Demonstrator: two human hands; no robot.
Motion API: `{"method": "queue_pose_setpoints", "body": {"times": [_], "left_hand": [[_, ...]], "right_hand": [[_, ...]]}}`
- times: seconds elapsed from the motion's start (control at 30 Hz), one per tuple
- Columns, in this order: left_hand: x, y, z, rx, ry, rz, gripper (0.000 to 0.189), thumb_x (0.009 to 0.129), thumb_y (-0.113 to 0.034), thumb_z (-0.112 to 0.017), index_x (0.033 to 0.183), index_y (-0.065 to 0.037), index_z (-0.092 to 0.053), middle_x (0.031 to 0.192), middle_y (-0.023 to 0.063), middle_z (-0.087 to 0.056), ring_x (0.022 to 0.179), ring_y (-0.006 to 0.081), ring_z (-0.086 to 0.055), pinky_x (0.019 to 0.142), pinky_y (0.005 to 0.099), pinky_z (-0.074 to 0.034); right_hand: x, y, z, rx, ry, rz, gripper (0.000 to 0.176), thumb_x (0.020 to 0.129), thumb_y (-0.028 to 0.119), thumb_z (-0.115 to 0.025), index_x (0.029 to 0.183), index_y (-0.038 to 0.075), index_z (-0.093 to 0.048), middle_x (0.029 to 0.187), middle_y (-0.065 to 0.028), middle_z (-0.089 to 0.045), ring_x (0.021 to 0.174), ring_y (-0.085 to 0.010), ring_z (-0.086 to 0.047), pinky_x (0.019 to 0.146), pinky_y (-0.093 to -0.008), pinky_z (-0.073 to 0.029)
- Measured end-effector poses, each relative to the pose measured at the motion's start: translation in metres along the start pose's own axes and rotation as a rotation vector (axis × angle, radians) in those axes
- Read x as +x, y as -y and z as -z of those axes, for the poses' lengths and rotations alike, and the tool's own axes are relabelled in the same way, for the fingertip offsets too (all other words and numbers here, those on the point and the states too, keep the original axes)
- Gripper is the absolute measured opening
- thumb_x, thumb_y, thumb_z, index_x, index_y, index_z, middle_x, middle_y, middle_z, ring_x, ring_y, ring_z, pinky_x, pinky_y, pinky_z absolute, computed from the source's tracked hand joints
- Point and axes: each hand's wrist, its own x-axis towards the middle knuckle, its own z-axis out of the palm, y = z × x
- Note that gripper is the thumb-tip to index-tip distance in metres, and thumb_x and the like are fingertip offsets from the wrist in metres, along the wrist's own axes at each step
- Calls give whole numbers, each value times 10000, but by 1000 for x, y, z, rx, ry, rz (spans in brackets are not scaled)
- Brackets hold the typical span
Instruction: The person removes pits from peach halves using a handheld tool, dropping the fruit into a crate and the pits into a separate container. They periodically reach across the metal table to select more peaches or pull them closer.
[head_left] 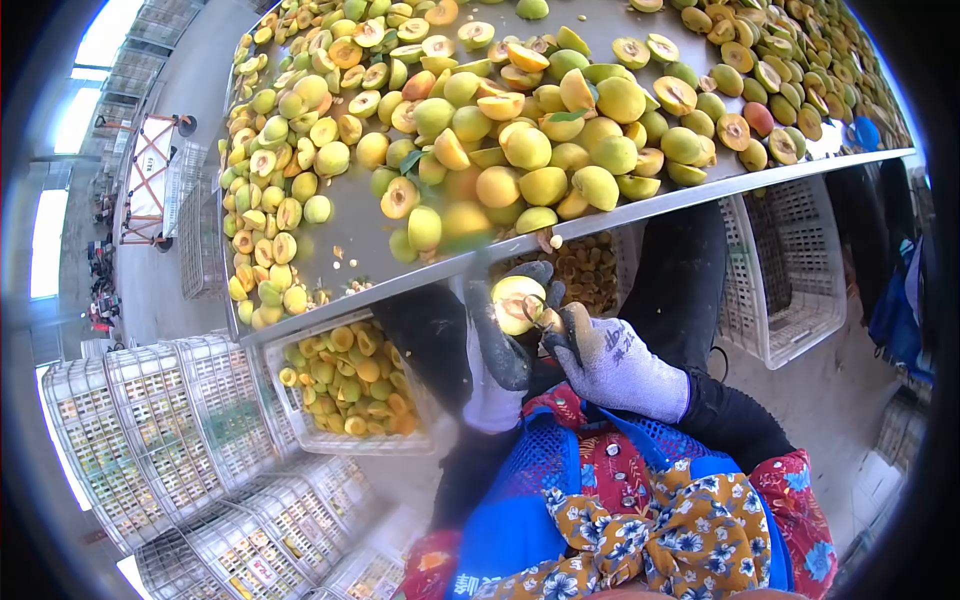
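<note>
My left hand (502, 345), in a grey-coated glove, holds a yellow-green peach half (518, 304) with its cut face up, just off the table edge. My right hand (612, 360), in a pale lilac glove with dark fingertips, is closed beside it. A thin dark curved tool (538, 322) juts from the right fingers against the cut face; its handle is hidden in the grip. Beyond my hands, a heap of whole and halved peaches (525, 147) covers much of the metal table (345, 225).
A white crate (425, 440) of peach halves stands below the table at left. Pieces fill another container (585, 272) under the edge. At right is a white crate (800, 310). Stacked crates (165, 420) stand at lower left. Another person's dark clothing (880, 230) shows at far right.
</note>
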Motion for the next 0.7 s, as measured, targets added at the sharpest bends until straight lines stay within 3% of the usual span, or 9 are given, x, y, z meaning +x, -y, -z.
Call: {"method": "queue_pose_setpoints", "body": {"times": [0.13, 0.23, 0.33, 0.37, 0.4, 0.43, 0.5, 0.63, 0.7], "left_hand": [[-4, 14, -4, 226, -38, -120, 504, 1033, -474, -361, 1220, -17, -463, 1185, 181, -571, 1140, 315, -578, 1018, 477, -473], [-6, 27, -4, 424, -85, -259, 479, 1040, -443, -367, 1224, -13, -467, 1207, 182, -559, 1145, 304, -573, 1031, 469, -463], [-4, 42, -2, 562, -79, -466, 427, 1051, -358, -383, 1241, 12, -480, 1232, 185, -554, 1130, 282, -577, 997, 411, -477], [-3, 44, 0, 605, -64, -530, 408, 1056, -323, -389, 1251, 24, -480, 1230, 185, -558, 1123, 277, -579, 984, 396, -483], [-1, 43, -1, 653, -40, -542, 394, 1056, -318, -398, 1243, 13, -500, 1245, 171, -555, 1065, 246, -600, 935, 345, -494], [-2, 36, 0, 646, -14, -397, 388, 1054, -316, -405, 1238, 9, -508, 1256, 163, -551, 1058, 235, -598, 924, 340, -495], [-6, 19, 1, 630, 37, -97, 375, 1050, -312, -421, 1229, 2, -522, 1277, 149, -542, 1042, 212, -595, 904, 329, -497], [1, 19, 3, 921, -63, -160, 285, 1034, -191, -414, 1142, 10, -584, 998, 129, -667, 871, 196, -646, 799, 311, -512], [1, 29, 6, 1024, -68, -387, 257, 1002, -122, -404, 1077, 11, -610, 878, 125, -678, 803, 219, -664, 752, 331, -516]], "right_hand": [[-4, 0, -12, 76, 13, -84, 262, 965, 191, -534, 985, -56, -450, 705, -256, -580, 659, -406, -614, 531, -466, -451], [-6, -1, -9, 104, 16, -19, 259, 981, 198, -502, 1043, -53, -507, 820, -227, -612, 756, -321, -646, 601, -411, -480], [2, -2, 2, 940, 251, -414, 279, 1004, 221, -475, 1102, -25, -562, 876, -142, -617, 822, -183, -614, 673, -340, -489], [6, 4, 18, 1071, 362, -591, 292, 1015, 254, -472, 1123, 5, -581, 861, -64, -603, 783, -107, -563, 658, -287, -484], [5, -3, 21, 971, 380, -468, 299, 1021, 275, -463, 1114, 16, -582, 846, -53, -597, 750, -101, -558, 631, -278, -475], [3, -11, 20, 870, 397, -347, 308, 1028, 297, -455, 1105, 28, -583, 832, -42, -591, 717, -95, -554, 604, -268, -465], [-1, -21, 0, 946, 289, -468, 322, 1028, 332, -456, 1089, 43, -583, 810, -25, -575, 662, -79, -533, 555, -253, -441], [-5, -18, 5, 1013, 342, -515, 363, 1023, 397, -460, 1033, 54, -579, 715, 15, -525, 561, -52, -484, 482, -222, -394], [-8, -21, 10, 1171, 435, -535, 367, 1018, 414, -467, 1012, 61, -567, 702, 18, -523, 534, -57, -484, 456, -208, -387]]}}
